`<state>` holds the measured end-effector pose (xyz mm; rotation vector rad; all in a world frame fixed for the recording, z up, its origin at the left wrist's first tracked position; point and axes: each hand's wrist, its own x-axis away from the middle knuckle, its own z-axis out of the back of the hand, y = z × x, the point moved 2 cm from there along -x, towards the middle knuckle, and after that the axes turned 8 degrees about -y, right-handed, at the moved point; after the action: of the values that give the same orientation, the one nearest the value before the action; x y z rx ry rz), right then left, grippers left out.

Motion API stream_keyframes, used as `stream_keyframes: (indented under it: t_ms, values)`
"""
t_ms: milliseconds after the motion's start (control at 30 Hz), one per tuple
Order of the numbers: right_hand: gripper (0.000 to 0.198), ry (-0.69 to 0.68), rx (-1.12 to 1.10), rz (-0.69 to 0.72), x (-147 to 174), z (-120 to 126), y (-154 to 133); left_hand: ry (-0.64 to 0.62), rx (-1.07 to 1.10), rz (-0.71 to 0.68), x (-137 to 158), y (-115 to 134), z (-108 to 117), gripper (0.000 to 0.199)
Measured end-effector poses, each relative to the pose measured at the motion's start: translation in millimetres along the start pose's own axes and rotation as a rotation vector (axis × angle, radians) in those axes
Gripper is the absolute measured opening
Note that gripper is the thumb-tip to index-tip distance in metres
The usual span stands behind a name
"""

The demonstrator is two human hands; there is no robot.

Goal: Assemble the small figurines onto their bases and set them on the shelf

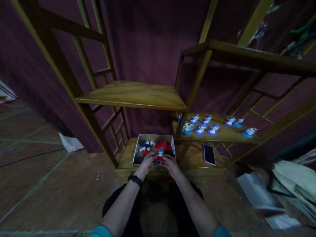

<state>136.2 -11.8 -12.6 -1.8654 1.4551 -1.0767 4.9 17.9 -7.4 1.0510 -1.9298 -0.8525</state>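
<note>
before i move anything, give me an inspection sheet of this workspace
surface: brown wooden lower shelf under a rectangular white-walled box
job's things: small purple-and-white figurine with red underneath; small mixed parts, some red, in the box; purple- and blue-based figurines on the right shelf
clutter: dark-screened phone with pale purple edge, right of the box
hands: left hand and right hand both hold the first figurine
cables: thin dark line across brown tiled floor at left, possibly a cable
surroundings: dark purplish-red backdrop

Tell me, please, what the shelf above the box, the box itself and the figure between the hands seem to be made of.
Shelf: wood, likely varnished, from grain-like streaks and a soft shine. Box: probably cardboard, with thin, pale, dull walls. Figure: perhaps plastic, from its bright colours; too small to judge its finish.
</note>
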Motion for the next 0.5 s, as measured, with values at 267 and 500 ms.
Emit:
stream_keyframes:
  t_ms: [267,500]
  values:
    - [0.029,0.059,-0.003,0.008,-4.1,4.7,2.8,0.018,0.036,-0.024,-5.2,-6.9,2.1,0.025]
    - [0.032,0.043,-0.031,0.010,-3.3,4.1,2.8,0.039,0.047,-0.013,-7.1,-8.4,1.1,0.018]
